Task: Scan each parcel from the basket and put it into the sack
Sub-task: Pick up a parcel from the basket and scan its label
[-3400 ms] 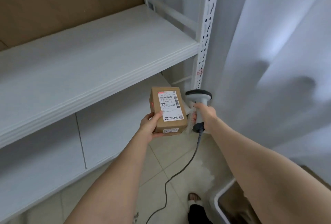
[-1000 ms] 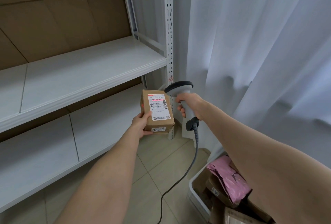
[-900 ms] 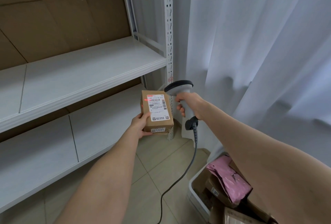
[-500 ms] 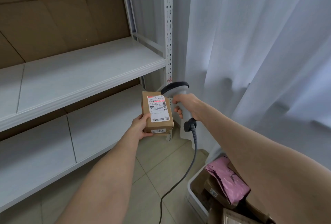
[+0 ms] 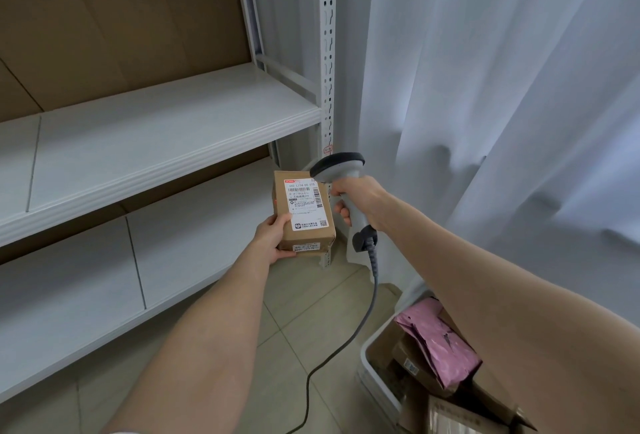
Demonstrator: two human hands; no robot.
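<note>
Small cardboard parcel (image 5: pixel 304 215) — stiff, probably light — left hand (image 5: pixel 275 237) cups its lower corner; right hand (image 5: pixel 360 198) grips barcode scanner (image 5: pixel 343 184).

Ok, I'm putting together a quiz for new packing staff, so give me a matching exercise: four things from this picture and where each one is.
Things
1. brown parcel
2. scanner
3. pink mailer
4. grey cable

Places
A. lying in the white basket
B. held in the left hand
C. trailing down to the tiled floor
D. gripped in the right hand

Pairs: 1-B, 2-D, 3-A, 4-C
</note>
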